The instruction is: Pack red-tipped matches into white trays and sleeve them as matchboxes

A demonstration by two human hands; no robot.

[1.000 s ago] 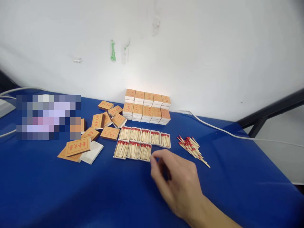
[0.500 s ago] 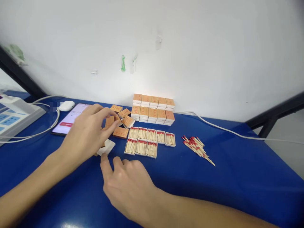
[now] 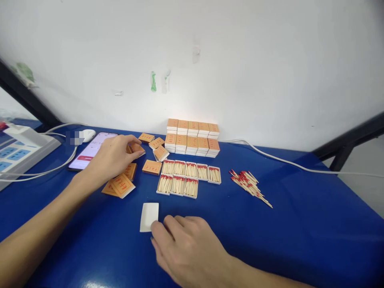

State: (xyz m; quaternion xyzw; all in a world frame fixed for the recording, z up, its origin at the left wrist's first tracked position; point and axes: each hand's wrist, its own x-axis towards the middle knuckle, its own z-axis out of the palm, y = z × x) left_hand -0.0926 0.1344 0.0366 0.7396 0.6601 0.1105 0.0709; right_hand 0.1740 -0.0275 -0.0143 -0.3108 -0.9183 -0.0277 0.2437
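Note:
My right hand (image 3: 187, 244) is closed, its fingertips pinching the lower right corner of a small white matchbox tray (image 3: 149, 216) with no matches in it. At the left, my left hand (image 3: 117, 154) has its thumb and fingers around an orange matchbox sleeve (image 3: 138, 149), which its fingers partly cover. Loose orange sleeves (image 3: 122, 185) lie below that hand, and more matchbox covers (image 3: 161, 153) are scattered to its right. Several white trays filled with red-tipped matches (image 3: 179, 185) stand in two rows in the middle.
Stacked matchboxes (image 3: 192, 145) stand in two rows against the wall. A loose pile of matches (image 3: 250, 186) lies at the right. A phone (image 3: 90, 154), a white rounded case (image 3: 89, 135), cables and a power strip (image 3: 33, 150) occupy the left side of the blue table (image 3: 285, 240).
My right hand has drawn the white tray down and right, away from the loose sleeves. My left hand has shifted slightly left and up, and the orange sleeves beneath it now show.

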